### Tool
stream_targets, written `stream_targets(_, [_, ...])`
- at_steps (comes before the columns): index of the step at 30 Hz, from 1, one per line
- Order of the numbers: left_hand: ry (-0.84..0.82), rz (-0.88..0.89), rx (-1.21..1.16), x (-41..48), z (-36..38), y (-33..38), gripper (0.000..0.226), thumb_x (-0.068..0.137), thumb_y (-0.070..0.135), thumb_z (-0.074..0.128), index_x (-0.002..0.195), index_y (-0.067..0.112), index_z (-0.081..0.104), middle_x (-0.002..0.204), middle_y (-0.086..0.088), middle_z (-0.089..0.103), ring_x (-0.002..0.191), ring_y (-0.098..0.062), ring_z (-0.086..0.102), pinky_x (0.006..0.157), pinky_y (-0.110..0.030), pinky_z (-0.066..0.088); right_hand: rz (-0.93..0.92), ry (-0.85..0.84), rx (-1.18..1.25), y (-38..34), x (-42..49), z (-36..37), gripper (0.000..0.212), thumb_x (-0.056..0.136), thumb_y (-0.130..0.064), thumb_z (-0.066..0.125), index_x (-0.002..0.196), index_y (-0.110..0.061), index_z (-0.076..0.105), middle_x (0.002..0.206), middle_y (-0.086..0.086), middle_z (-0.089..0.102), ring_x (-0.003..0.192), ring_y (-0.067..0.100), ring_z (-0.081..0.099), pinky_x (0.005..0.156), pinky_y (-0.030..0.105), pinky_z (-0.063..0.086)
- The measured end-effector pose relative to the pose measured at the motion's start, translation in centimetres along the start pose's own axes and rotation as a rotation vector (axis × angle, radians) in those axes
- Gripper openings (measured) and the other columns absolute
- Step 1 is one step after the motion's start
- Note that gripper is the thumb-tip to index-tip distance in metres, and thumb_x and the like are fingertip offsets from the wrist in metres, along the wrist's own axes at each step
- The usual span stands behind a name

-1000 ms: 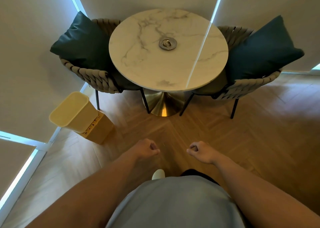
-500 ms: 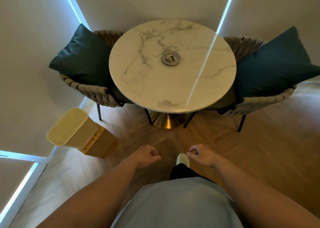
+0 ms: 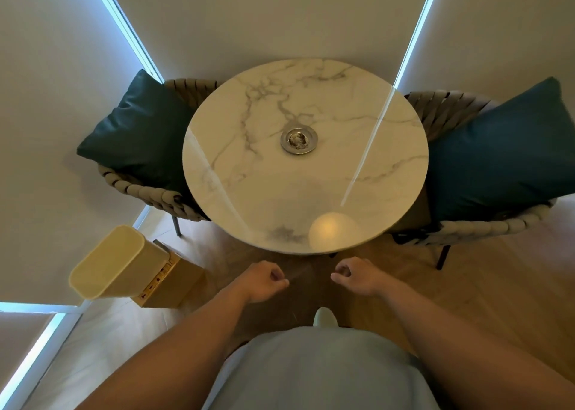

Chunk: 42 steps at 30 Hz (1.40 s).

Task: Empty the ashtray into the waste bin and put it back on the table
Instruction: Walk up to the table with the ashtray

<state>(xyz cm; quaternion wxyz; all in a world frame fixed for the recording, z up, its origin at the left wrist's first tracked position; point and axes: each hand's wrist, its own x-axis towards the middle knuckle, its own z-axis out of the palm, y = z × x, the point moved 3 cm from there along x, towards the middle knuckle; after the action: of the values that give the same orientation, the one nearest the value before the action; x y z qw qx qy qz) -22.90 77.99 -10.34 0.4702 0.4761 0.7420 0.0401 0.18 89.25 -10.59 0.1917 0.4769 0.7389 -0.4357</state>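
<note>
Just ahead of both hands stands a round marble counter (image 3: pixel 249 191), its near edge close beyond the knuckles. The left hand (image 3: pixel 263 282) and the right hand (image 3: pixel 357 275) hang side by side above the wooden floor (image 3: pixel 482 285), a gap between them, each with fingers curled loosely inward and gripping nothing. Farther out from the hands, near the middle of the counter and well apart from either, sits the metal ashtray (image 3: pixel 299 141), upright, with greyish ash or debris in its bowl. Off to the outer side of the left hand, on the floor by the wall, is the cream waste bin (image 3: pixel 109 263); it looks tilted in this wide view, its open mouth facing away from the counter, and it touches a tan box (image 3: pixel 174 285) that lies between it and the left hand. Beyond the counter on the left-hand side is a woven chair (image 3: pixel 146 191) carrying a dark teal cushion (image 3: pixel 137 129); on the right-hand side a second woven chair (image 3: pixel 485 226) carries another teal cushion (image 3: pixel 497 151). Below the hands, a pale shoe tip (image 3: pixel 325 316) shows on the floor.
</note>
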Motion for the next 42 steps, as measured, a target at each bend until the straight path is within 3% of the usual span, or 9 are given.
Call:
stream_targets(9, [0.012,0.000,-0.060,3.4,-2.5,3.2,0.027,0.091,0.040,0.064,0.110,0.020,0.068,0.113,0.000,0.066,0.104,-0.015,0.061,0.098,-0.037,0.051,-0.052,-0.027,-0.034,-0.2,3.3,-4.8,0.047,0.096,-0.045,0.054,0.128,-0.012,0.059,0.126,0.010,0.063,0.109,0.022,0.059,0.089,0.030,0.047])
stream_targets(16, [-0.022,0.024,-0.026,7.6,-5.9,3.3,0.027,0.090,0.038,0.066,0.110,0.019,0.069,0.115,-0.003,0.067,0.104,-0.016,0.061,0.092,-0.031,0.050,-0.019,-0.046,-0.007,-1.6,6.7,-7.3,0.055,0.096,-0.050,0.052,0.136,-0.013,0.054,0.130,0.010,0.062,0.110,0.024,0.060,0.086,0.028,0.045])
stream_targets(23, [-0.061,0.061,0.012,13.4,-12.6,2.2,0.032,0.089,0.042,0.066,0.110,0.018,0.068,0.113,-0.001,0.068,0.103,-0.015,0.062,0.087,-0.026,0.048,0.047,0.011,0.034,-5.1,10.8,-10.4,0.054,0.096,-0.050,0.051,0.134,-0.012,0.055,0.127,0.010,0.063,0.112,0.024,0.059,0.087,0.027,0.043])
stream_targets(29, [-0.114,0.114,0.025,17.8,-17.4,1.0,0.032,0.088,0.041,0.067,0.109,0.016,0.069,0.111,-0.002,0.069,0.103,-0.016,0.063,0.090,-0.029,0.051,0.106,0.066,0.073,-8.7,13.9,-12.1,0.048,0.097,-0.046,0.053,0.130,-0.011,0.058,0.122,0.010,0.065,0.111,0.024,0.060,0.085,0.025,0.041])
stream_targets(42, [-0.061,0.109,-0.021,23.4,-21.0,2.0,0.027,0.086,0.037,0.071,0.103,0.017,0.070,0.107,-0.003,0.071,0.099,-0.016,0.065,0.086,-0.026,0.049,0.132,0.090,0.068,-10.3,18.5,-16.7,0.048,0.095,-0.045,0.056,0.129,-0.012,0.058,0.120,0.009,0.066,0.112,0.024,0.060,0.085,0.025,0.040])
